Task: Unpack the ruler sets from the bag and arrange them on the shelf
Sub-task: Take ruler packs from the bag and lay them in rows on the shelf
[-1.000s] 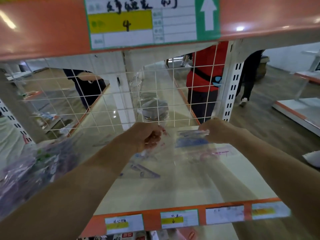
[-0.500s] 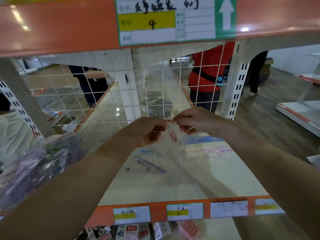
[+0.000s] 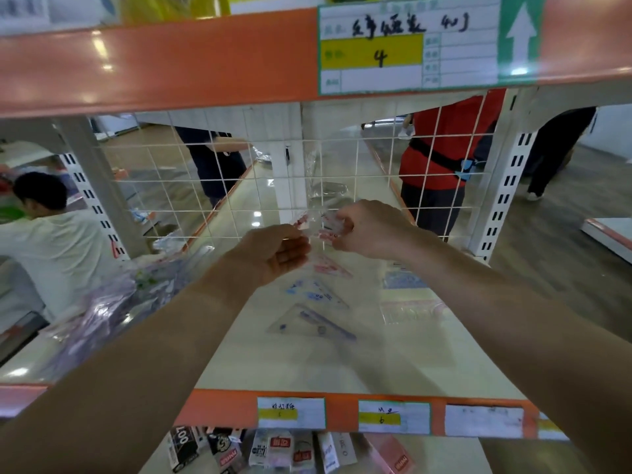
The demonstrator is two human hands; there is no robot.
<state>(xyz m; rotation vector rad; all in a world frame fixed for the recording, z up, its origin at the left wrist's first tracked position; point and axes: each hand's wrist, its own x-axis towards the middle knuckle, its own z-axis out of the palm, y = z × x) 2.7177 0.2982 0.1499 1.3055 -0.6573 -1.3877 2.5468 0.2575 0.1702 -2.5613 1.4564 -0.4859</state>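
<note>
Both hands have drawn together since a second ago, when the right hand [image 3: 371,230] was out to the right at a blue packet [image 3: 403,280]. Half a second ago they had just met; now they sit slightly further back, close to the wire mesh [image 3: 191,200] along the back edge of the shelf [image 3: 342,367].

The left hand [image 3: 277,254] and the right hand each pinch the same clear, red-printed ruler set [image 3: 319,227] between thumb and curled fingers, holding it up off the shelf. They seem to be straightening or turning it before setting it down, though the plastic is too clear and blurred to be sure.

That blue packet now lies free toward the right side, with a pink packet [image 3: 410,311] just in front of it, so it counts as placed. A red set [image 3: 331,268], a blue set [image 3: 314,292] and a purple set [image 3: 311,325] lie in a column down the middle.

At the left end the bag [image 3: 102,302] lies heaped and looks well filled, so most of the unpacking likely remains.
</note>
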